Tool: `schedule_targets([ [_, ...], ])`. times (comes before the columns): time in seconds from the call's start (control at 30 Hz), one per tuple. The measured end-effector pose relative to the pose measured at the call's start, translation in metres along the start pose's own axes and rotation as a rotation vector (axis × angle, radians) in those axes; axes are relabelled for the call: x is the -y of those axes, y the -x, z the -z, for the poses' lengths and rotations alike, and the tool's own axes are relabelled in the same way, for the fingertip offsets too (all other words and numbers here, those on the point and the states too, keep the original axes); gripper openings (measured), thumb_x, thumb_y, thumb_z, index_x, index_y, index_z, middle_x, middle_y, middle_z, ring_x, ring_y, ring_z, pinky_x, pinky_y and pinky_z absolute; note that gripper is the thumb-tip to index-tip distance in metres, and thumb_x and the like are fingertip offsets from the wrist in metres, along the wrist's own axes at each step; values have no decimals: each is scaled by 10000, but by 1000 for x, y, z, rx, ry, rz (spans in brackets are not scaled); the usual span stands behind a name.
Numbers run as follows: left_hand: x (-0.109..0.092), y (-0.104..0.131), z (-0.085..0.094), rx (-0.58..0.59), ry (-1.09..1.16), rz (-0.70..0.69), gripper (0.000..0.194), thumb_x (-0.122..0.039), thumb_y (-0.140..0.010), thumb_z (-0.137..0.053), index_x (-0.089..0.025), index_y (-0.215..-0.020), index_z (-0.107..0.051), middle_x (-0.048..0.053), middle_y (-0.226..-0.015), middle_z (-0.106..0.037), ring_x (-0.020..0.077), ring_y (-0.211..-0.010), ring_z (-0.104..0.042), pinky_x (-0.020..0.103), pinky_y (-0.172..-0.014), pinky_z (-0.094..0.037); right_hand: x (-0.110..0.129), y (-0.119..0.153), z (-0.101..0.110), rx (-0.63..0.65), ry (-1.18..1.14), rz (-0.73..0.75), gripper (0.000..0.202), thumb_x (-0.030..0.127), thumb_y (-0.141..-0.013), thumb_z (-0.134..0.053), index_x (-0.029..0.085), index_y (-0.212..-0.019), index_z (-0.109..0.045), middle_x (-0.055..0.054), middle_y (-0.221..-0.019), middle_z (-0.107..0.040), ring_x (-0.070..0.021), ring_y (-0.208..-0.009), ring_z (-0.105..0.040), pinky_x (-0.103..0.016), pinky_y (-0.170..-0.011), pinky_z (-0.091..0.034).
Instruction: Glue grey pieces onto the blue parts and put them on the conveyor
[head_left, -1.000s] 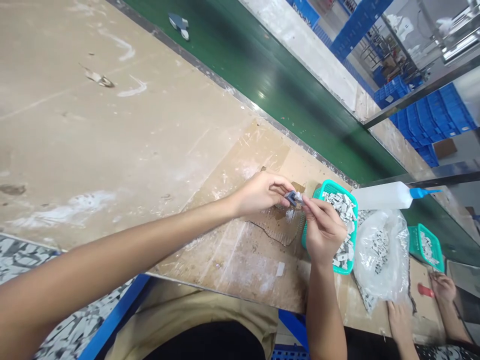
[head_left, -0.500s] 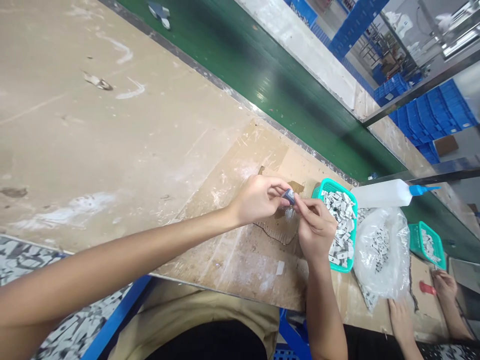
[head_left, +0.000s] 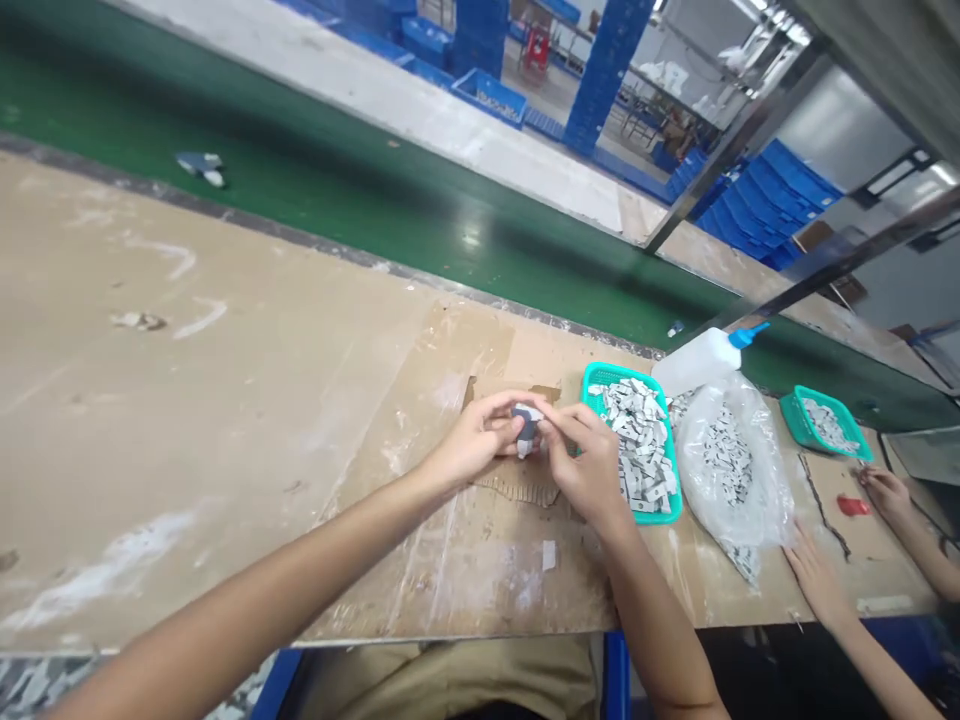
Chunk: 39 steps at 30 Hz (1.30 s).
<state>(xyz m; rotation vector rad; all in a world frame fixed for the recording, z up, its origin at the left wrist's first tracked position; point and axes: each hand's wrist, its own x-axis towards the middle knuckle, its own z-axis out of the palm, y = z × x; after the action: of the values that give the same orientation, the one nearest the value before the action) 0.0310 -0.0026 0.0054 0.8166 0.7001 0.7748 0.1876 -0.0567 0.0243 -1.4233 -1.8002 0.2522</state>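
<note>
Far to your left, a small grey and white piece (head_left: 201, 166) lies alone on the green conveyor belt (head_left: 390, 210), which runs along the far edge of the worn tabletop (head_left: 187, 400). Nearer the middle, your left hand (head_left: 476, 445) meets your right hand (head_left: 585, 465) above a torn scrap of cardboard (head_left: 517, 487). The fingers of both hands are closed narrowly around one small grey part (head_left: 526, 428), held between them just over the cardboard. Just beside your right hand sits a teal basket (head_left: 670, 515) heaped with light grey parts (head_left: 637, 450). Behind it, a white squeeze bottle (head_left: 694, 362) with a blue nozzle lies on its side, touching a clear plastic bag (head_left: 731, 465) of the same parts. Farther right stands a second teal basket (head_left: 823, 425), and a co-worker's hands (head_left: 814, 575) rest on the tabletop near a small red object (head_left: 853, 506).
</note>
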Motion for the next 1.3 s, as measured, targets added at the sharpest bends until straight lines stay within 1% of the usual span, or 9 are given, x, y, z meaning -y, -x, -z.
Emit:
schedule_targets([
  [0.13,-13,0,-1,-138,195,178,261,-21,-719,-610,-86,-971,-638,52,-745,-630,216,-660,-693,331,-705,-612,-12,-7,28,-219,197,-175,319,279,-986,-498,174,-1197,-713,-76,-951,-704,-168,-837,-642,-292,-798,-507],
  [0.27,-26,-2,2,-288,314,274,325,69,-757,-426,-84,-1005,-570,34,-650,-574,183,-554,-655,251,-570,-588,-36,-8,50,2,520,-559,276,234,-969,-501,152,-1092,-735,-88,-978,-717,-197,-873,-659,-303,-818,-492],
  [0.33,-31,-2,3,-305,336,299,325,58,-805,-395,-92,-1058,-531,36,-666,-581,162,-515,-633,215,-519,-562,-44,-5,49,114,576,-638,215,248,-950,-564,125,-987,-737,-104,-918,-716,-224,-857,-664,-305,-783,-478],
  [0.5,-36,1,4,-299,388,301,346,64,-802,-394,-111,-1069,-527,32,-714,-592,139,-522,-621,185,-492,-539,-48,-4,31,218,663,-688,235,276,-914,-656,61,-1007,-666,-184,-968,-683,-291,-906,-651,-321,-739,-451],
  [0.67,-38,0,3,-329,386,273,319,65,-800,-403,-108,-1023,-551,30,-689,-579,139,-536,-621,187,-525,-556,-44,-6,28,290,666,-688,142,135,-894,-589,87,-996,-675,-181,-1028,-655,-277,-934,-641,-321,-779,-445],
  [0.87,-38,-11,11,-407,281,170,244,57,-890,-390,-103,-964,-560,68,-800,-643,153,-702,-697,193,-663,-605,-36,-13,29,215,564,-679,159,98,-892,-546,101,-967,-686,-168,-1087,-653,-266,-1062,-604,-309,-893,-430],
  [1.07,-53,-49,32,-443,65,31,191,28,-931,-453,-103,-979,-583,64,-856,-673,124,-744,-696,180,-709,-603,-35,-20,36,81,412,-744,158,134,-942,-542,121,-1061,-645,-109,-957,-711,-243,-913,-673,-292,-745,-438],
  [1.23,-79,-113,53,-613,-181,-208,111,-7,-907,-581,-76,-973,-524,56,-799,-651,103,-665,-668,173,-688,-575,-42,-17,40,-1,310,-779,399,170,-896,-687,140,-1283,-591,-97,-1031,-725,-254,-967,-686,-293,-752,-452],
  [1.3,-91,-141,60,-638,-297,-278,164,-14,-891,-611,-74,-1013,-520,40,-799,-638,83,-634,-649,167,-693,-562,-47,-17,40,-27,268,-781,350,170,-883,-710,152,-1226,-642,-100,-1065,-722,-258,-1005,-680,-296,-785,-459],
])
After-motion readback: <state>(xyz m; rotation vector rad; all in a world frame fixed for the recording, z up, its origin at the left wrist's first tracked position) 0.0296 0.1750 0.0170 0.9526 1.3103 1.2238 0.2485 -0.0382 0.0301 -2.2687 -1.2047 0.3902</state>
